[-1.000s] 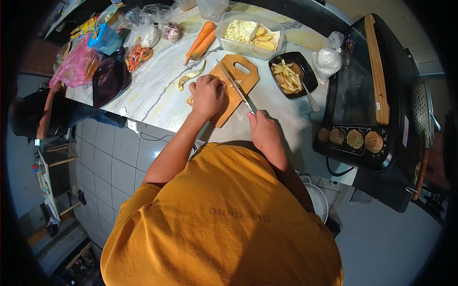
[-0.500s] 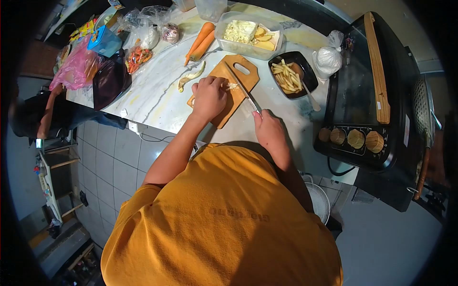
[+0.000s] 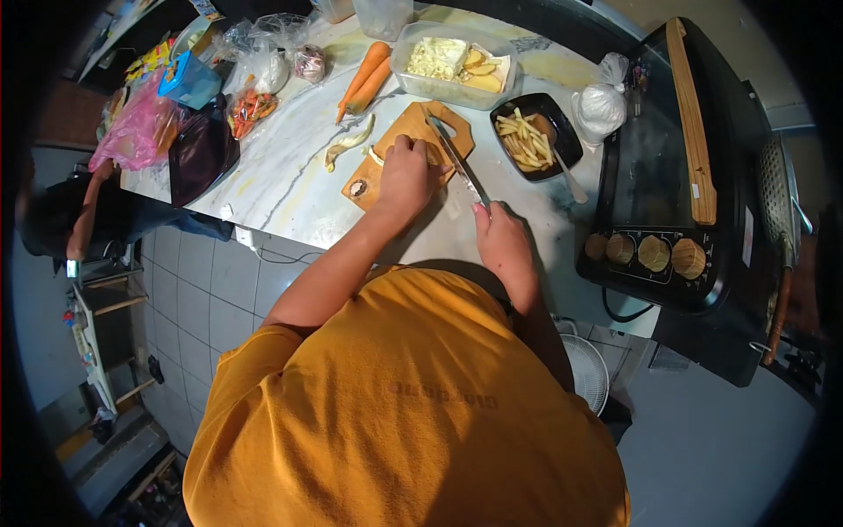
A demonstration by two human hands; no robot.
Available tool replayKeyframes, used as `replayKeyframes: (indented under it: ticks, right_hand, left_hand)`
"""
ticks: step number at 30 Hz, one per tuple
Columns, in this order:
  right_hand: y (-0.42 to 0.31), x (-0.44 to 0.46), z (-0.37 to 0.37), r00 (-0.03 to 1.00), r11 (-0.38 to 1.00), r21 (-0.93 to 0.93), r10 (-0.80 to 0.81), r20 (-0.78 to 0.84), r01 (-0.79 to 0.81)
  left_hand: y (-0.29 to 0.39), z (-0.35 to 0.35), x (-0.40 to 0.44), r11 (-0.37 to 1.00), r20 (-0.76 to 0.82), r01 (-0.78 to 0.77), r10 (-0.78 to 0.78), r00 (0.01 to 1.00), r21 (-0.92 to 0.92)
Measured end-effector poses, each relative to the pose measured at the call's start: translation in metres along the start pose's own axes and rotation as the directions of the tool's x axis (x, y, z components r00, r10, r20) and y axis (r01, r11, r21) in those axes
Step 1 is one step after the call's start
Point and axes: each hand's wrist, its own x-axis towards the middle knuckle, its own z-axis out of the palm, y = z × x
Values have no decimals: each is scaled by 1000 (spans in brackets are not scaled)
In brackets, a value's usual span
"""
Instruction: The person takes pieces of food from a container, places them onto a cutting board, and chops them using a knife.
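Note:
My right hand (image 3: 503, 244) is closed around the handle of a knife (image 3: 460, 165), whose long blade slants up across the right side of a wooden cutting board (image 3: 399, 130). My left hand (image 3: 407, 180) lies over the board with curled fingers close to the blade. What sits beneath those fingers is mostly hidden; small pale bits show at the fingertips. On the board's lower left corner is a small round pale piece with a dark centre (image 3: 357, 187). A curled yellowish peel-like strip (image 3: 349, 145) lies on the marble counter (image 3: 290, 171) left of the board.
Behind the board are carrots (image 3: 363, 77) and a clear plastic tub (image 3: 454, 92) of pale food. A black bowl (image 3: 571, 140) of cut strips with a spoon stands right, beside a bag of white powder (image 3: 601, 112) and a black oven (image 3: 645, 176). Plastic bags (image 3: 140, 132) crowd the left.
My left hand has shifted right and slightly down, uncovering the round piece on the board. The knife has swung a little to the right, with its tip still near the board's far side.

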Motion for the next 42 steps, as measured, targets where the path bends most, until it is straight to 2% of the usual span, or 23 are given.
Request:
replayKeyframes:
  ticks: [4, 6, 12, 19, 25, 27, 28, 30, 31, 32, 34, 35, 36, 40, 42]
  right_hand:
    - [2, 0, 0, 1000, 1000, 14, 9, -4, -9]
    - [3, 0, -1, 1000, 999, 32, 1, -25, 0]
    - [1, 2, -4, 999, 999, 23, 35, -4, -35]
    - [3, 1, -4, 1000, 1000, 5, 11, -9, -11]
    - [6, -4, -8, 998, 998, 31, 54, -19, -54]
    - [7, -5, -9, 998, 998, 43, 56, -24, -55]
    - [8, -4, -9, 998, 997, 46, 57, -26, -56]
    - [12, -3, -6, 998, 998, 30, 59, -33, -58]
    - [12, -3, -6, 998, 998, 34, 60, -36, -58]
    - [12, -3, -7, 997, 996, 44, 74, -29, -73]
    - [12, -2, -7, 996, 994, 57, 90, -28, -88]
    - [12, -2, -8, 994, 992, 77, 105, -23, -103]
    - [11, -2, -8, 993, 988, 97, 121, -17, -118]
    - [13, -1, -10, 994, 990, 99, 106, -29, -103]
    - [13, -1, -10, 995, 991, 116, 73, -67, -64]
  left_hand:
    - [-6, 6, 0, 997, -47, 12, -16, 999, -77]
    - [-7, 6, 0, 984, -49, 72, -81, 996, -165]
    - [-11, 10, -3, 967, -77, 53, -74, 994, -249]
    - [-17, 16, 4, 997, -93, -47, 42, 995, -58]
    - [-24, 8, 13, 998, -37, 44, -46, 998, -33]
    - [-25, -12, 19, 974, 116, 128, -108, 987, -189]
    - [-27, -17, 22, 974, 116, 125, -105, 988, -187]
    - [-34, -25, 31, 754, 384, 466, -303, 872, -463]
    - [-48, -15, 33, 630, 414, 485, -270, 869, -607]
    - [-53, -17, 38, 634, 414, 482, -267, 870, -605]
    - [-61, -20, 47, 398, 505, 564, -253, 825, -723]
    - [-62, -26, 54, 384, 537, 610, -288, 793, -694]
    - [-60, -29, 64, 388, 536, 607, -284, 795, -694]
    - [-41, -54, 108, 263, 378, 417, -187, 907, -870]
    - [-38, -51, 138, 374, 275, 337, -211, 938, -864]
